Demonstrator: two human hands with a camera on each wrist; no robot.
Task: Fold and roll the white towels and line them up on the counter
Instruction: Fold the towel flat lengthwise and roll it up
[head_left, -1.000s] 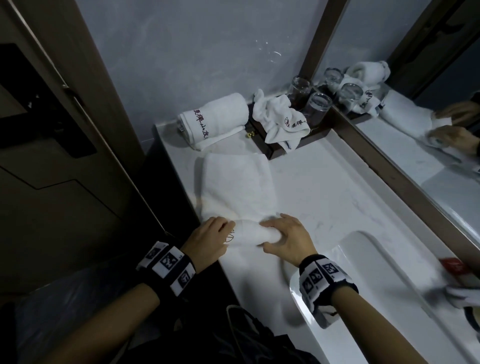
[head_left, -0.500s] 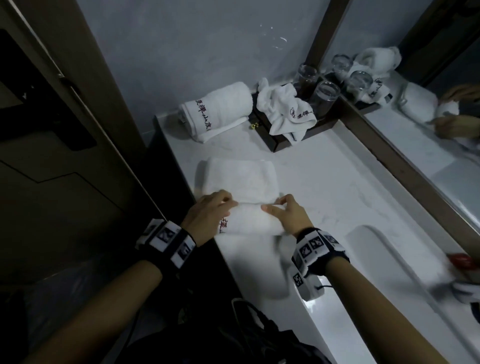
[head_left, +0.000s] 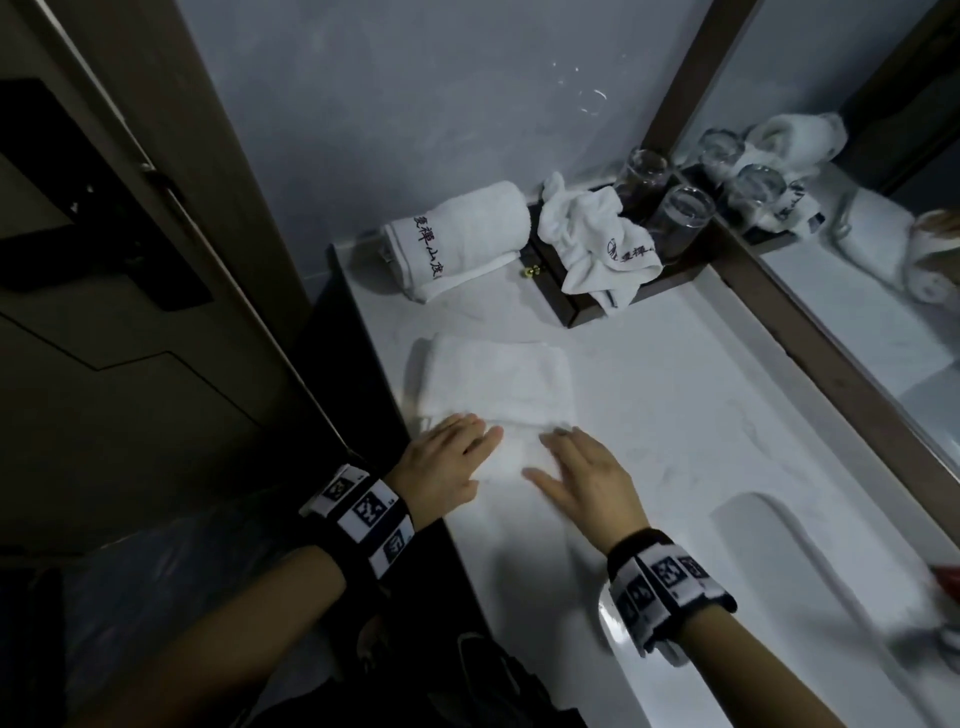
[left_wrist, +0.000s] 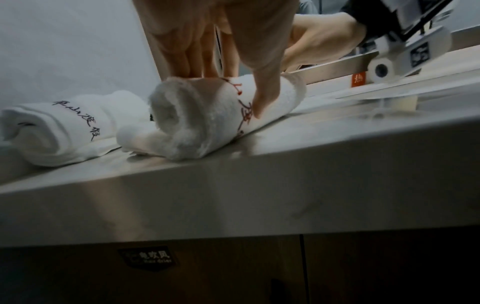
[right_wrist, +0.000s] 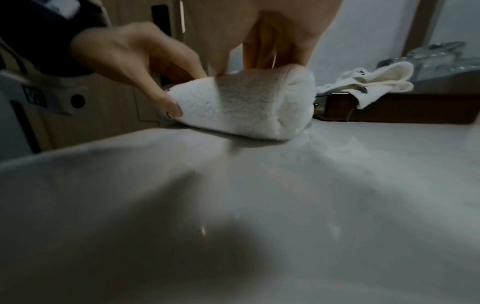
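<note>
A white towel (head_left: 498, 374) lies folded in a strip on the white counter (head_left: 670, 395), its near end wound into a roll (head_left: 511, 460). My left hand (head_left: 457, 447) presses flat on the roll's left part and my right hand (head_left: 576, 457) on its right part, fingers straight. In the left wrist view the roll (left_wrist: 207, 115) shows dark lettering, and my thumb (left_wrist: 262, 98) touches its near side. The right wrist view shows the roll (right_wrist: 246, 105) under my fingers (right_wrist: 272, 51). A finished rolled towel (head_left: 462, 234) lies at the back. A crumpled towel (head_left: 597, 239) hangs over a wooden tray.
The dark wooden tray (head_left: 576, 312) holds two glasses (head_left: 680, 218) in the back corner by the mirror (head_left: 857, 312). A sink basin (head_left: 779, 571) opens at the right. The counter's left edge (head_left: 384, 395) drops beside a dark door (head_left: 130, 312).
The roll has travelled away from me along the towel and grown thicker, leaving less flat towel. Both hands went from curled fingers on the roll to lying flat over it.
</note>
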